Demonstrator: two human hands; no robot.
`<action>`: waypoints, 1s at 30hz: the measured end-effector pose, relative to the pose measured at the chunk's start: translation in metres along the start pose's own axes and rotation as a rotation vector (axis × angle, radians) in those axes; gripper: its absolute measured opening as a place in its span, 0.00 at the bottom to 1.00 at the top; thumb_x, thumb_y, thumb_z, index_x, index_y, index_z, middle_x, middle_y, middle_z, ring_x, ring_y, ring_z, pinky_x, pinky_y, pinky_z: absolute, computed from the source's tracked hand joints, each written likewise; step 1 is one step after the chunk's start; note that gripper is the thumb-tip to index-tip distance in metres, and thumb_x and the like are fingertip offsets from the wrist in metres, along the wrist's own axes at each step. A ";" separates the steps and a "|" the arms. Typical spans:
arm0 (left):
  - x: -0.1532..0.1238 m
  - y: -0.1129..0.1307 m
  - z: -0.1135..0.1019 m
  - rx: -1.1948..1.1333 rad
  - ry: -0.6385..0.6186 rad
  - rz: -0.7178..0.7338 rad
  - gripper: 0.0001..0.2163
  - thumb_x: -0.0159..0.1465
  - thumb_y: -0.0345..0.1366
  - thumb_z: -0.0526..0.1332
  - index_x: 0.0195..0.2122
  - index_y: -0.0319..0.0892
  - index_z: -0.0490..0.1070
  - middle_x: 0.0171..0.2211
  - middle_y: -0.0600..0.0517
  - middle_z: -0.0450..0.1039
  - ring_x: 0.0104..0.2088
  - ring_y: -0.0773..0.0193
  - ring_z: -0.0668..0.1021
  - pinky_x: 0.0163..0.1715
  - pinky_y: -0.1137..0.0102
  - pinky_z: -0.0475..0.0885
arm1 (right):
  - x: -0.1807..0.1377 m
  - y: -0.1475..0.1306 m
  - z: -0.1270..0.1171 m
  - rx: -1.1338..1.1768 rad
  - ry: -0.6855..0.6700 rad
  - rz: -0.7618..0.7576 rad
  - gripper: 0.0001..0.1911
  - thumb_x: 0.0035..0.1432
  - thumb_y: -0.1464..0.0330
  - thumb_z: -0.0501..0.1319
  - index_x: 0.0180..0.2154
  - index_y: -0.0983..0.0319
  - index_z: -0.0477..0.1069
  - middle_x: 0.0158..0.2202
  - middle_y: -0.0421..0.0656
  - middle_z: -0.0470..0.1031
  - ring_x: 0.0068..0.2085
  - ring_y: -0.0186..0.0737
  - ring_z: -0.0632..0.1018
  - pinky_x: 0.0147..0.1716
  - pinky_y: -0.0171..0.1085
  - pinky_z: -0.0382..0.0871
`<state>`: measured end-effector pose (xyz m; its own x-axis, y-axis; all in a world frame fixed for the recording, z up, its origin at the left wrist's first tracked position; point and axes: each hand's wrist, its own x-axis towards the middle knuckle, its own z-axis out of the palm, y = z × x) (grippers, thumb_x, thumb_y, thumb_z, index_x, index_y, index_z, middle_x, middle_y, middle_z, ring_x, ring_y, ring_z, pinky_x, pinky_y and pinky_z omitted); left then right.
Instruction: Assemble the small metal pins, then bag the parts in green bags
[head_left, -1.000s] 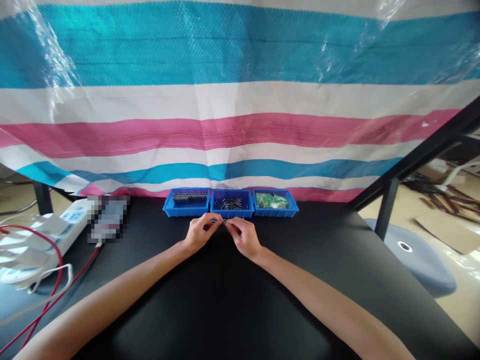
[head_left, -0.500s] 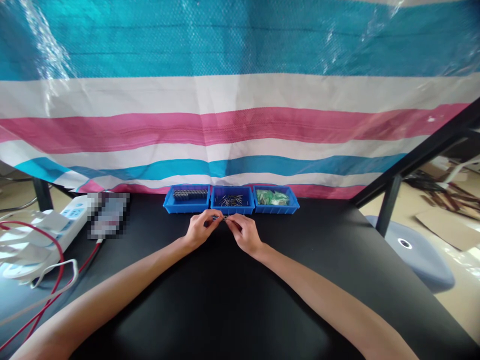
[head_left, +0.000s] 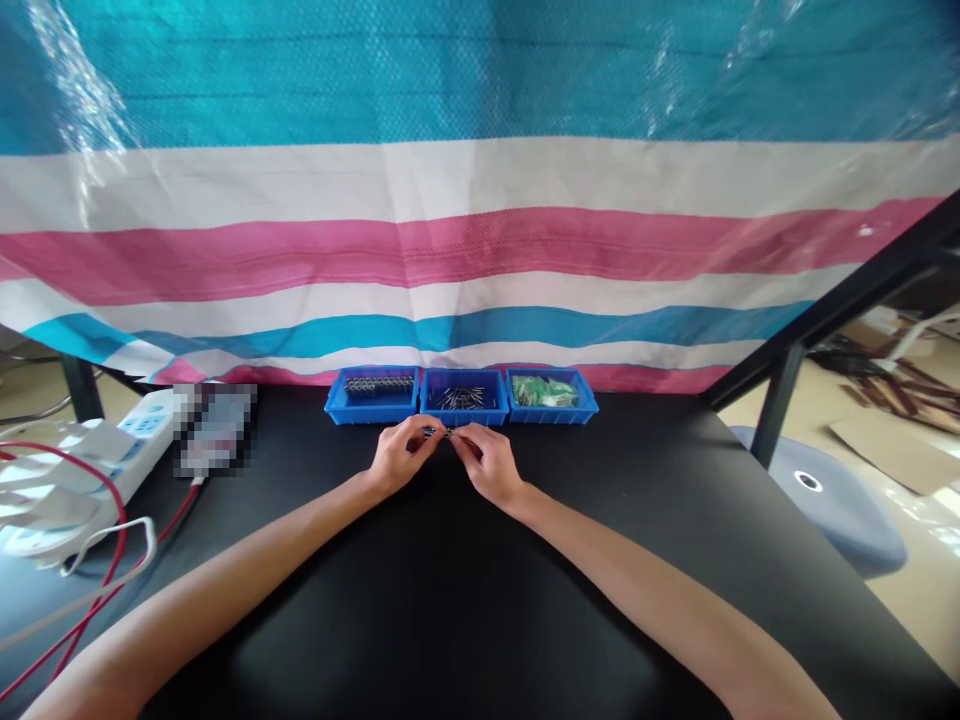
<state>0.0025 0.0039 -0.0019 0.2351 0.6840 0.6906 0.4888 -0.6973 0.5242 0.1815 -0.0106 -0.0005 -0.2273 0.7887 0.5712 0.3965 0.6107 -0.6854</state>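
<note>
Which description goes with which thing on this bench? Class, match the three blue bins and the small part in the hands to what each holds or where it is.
Things
1. left blue bin
2. middle blue bin
3. right blue bin
4. small part

Descriptions
A. pinched between left hand and right hand
B. holds green packets
C. holds dark pieces set in rows
D. holds loose metal pins

Pairs: 1-C, 2-D, 3-B, 4-A
</note>
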 end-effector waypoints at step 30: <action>-0.001 0.000 -0.002 -0.007 0.002 -0.006 0.04 0.64 0.34 0.61 0.39 0.41 0.70 0.34 0.52 0.79 0.24 0.72 0.78 0.26 0.79 0.73 | 0.000 0.000 0.000 0.014 -0.006 -0.011 0.09 0.64 0.68 0.54 0.36 0.61 0.73 0.32 0.44 0.76 0.33 0.38 0.77 0.34 0.35 0.70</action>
<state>0.0011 0.0029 -0.0013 0.2303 0.6880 0.6882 0.4844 -0.6944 0.5321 0.1817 -0.0106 -0.0003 -0.2373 0.7824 0.5758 0.3812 0.6201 -0.6857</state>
